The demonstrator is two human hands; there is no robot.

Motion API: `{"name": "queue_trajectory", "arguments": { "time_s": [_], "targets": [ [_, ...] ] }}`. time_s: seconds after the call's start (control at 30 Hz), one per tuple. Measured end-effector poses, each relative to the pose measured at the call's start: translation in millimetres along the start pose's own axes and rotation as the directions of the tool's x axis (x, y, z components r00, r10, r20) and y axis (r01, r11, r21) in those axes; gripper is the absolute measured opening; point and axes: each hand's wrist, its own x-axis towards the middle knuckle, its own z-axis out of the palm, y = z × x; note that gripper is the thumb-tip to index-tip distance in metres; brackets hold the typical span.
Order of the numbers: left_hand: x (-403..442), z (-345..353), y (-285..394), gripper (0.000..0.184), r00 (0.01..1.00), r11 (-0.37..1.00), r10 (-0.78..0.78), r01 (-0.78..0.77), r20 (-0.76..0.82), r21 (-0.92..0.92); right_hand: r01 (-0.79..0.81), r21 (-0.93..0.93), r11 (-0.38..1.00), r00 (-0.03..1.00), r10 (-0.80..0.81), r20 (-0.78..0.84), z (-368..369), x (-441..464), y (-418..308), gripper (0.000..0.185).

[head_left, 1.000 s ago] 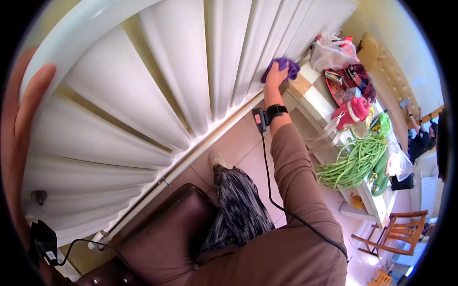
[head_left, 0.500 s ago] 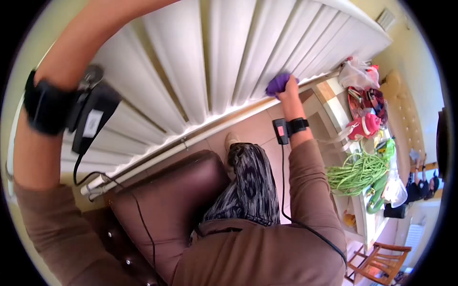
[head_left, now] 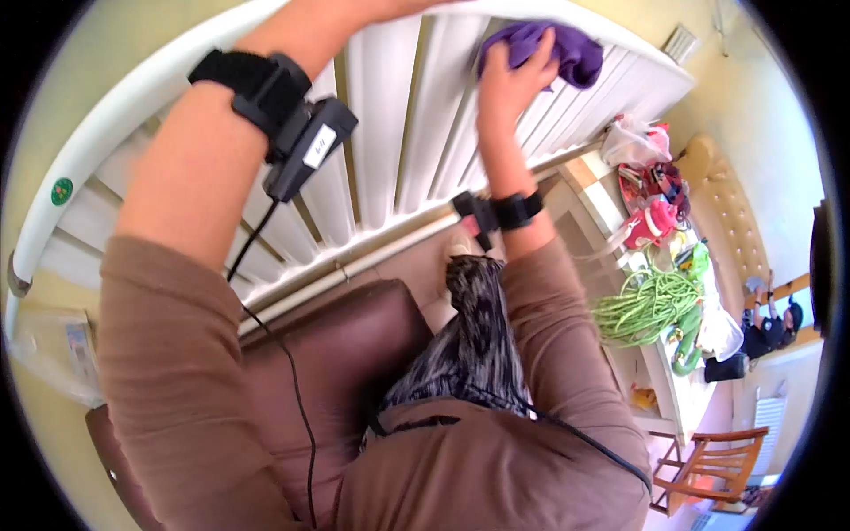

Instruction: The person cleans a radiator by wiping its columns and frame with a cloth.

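A crumpled purple cloth (head_left: pixel 580 60) is in my right hand (head_left: pixel 512 88), high on the white radiator (head_left: pixel 381 115) near its top rail. The fingers of that hand are bent over the cloth. My left hand (head_left: pixel 390 7) is at the top edge of the view, close to the radiator's upper rail; its fingers are mostly cut off, so their pose is hidden. Each wrist wears a black strap with a small black device, and a cable runs down from the left one (head_left: pixel 305 146).
Below the radiator runs a white pipe (head_left: pixel 310 295). A brown padded seat (head_left: pixel 354 341) stands beside my leg. On the right, a table (head_left: pixel 668 398) bears green beans (head_left: pixel 651 305), a pink bottle (head_left: pixel 651 223) and plastic bags. A wooden chair (head_left: pixel 713 465) and another person (head_left: pixel 768 334) are farther off.
My right hand has moved up the radiator with the purple cloth, from near its bottom edge to near the top rail. My left arm has shifted right, and the view has shifted.
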Motion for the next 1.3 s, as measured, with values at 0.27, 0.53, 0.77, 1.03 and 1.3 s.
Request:
{"name": "queue_trajectory", "arguments": {
  "time_s": [0.27, 0.53, 0.77, 1.03, 1.3],
  "targets": [
    [0, 1, -1, 0.063, 1.0, 0.995, -0.005, 0.006, 0.006, -0.098, -0.151, -0.036, 0.988, 0.985, 0.153, 0.079, -12, -145, 9, 0.064],
    [0, 6, -5, 0.062, 0.999, 0.996, 0.016, -0.018, -0.031, -0.085, -0.621, -0.307, 0.721, 0.744, 0.666, 0.06, -29, -277, 87, 0.073],
    [-4, 4, 0, 0.064, 0.996, 1.0, 0.015, -0.017, -0.084, -0.021, -0.997, 0.082, -0.008, 0.008, 0.982, 0.191, -17, -299, 155, 0.027],
    [-4, -2, -30, 0.063, 0.997, 0.995, 0.064, -0.068, -0.045, -0.075, -0.923, 0.333, -0.193, 0.137, 0.643, 0.753, -39, -83, -58, 0.023],
    [-113, -56, -87, 0.048, 0.984, 0.975, -0.142, 0.157, 0.106, -0.156, -0.575, 0.546, 0.609, 0.817, 0.464, 0.343, 10, -64, -136, 0.068]
  ]
}}
